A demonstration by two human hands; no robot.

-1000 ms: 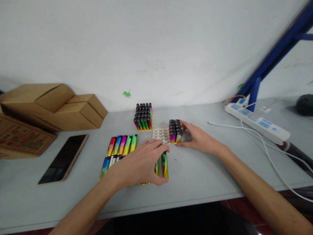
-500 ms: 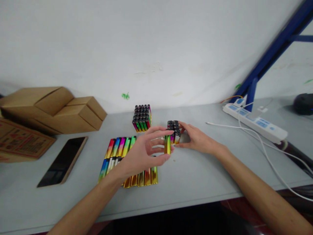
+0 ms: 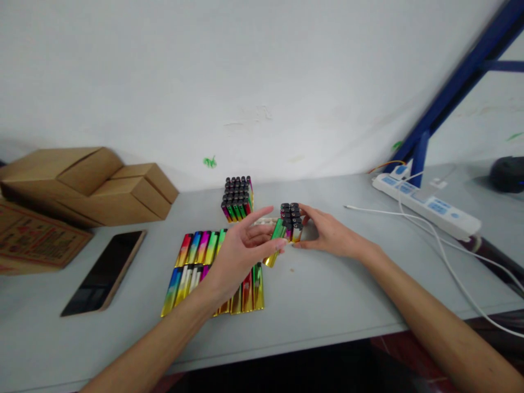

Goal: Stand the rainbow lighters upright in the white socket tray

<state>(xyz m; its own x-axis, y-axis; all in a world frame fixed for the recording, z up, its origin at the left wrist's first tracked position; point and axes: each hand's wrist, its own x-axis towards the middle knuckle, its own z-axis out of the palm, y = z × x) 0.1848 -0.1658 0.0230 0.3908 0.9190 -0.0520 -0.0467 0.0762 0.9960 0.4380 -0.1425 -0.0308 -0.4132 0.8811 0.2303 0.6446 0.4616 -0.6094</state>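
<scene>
My left hand (image 3: 241,254) pinches a shiny green and gold lighter (image 3: 273,245) between thumb and fingers, its top leaning to the right. Just right of it, a small block of upright lighters with black tops (image 3: 291,213) stands in two columns. My right hand (image 3: 327,232) grips this block from its right side, index finger at the back and thumb at the front. Beneath and left of my left hand, two rows of colourful metallic lighters (image 3: 196,248) lie flat, partly hidden by the hand and forearm.
Farther back stands a larger block of upright lighters (image 3: 237,197). On the left are cardboard boxes (image 3: 82,180) and a dark phone (image 3: 104,273). A white power strip (image 3: 428,206) with a white cable (image 3: 442,251) lies at the right, near a blue metal frame (image 3: 446,90).
The lighter in my left hand has gone from nearly upright to tilted and moved slightly left. My left thumb has come up onto it. My right hand stays at the small block.
</scene>
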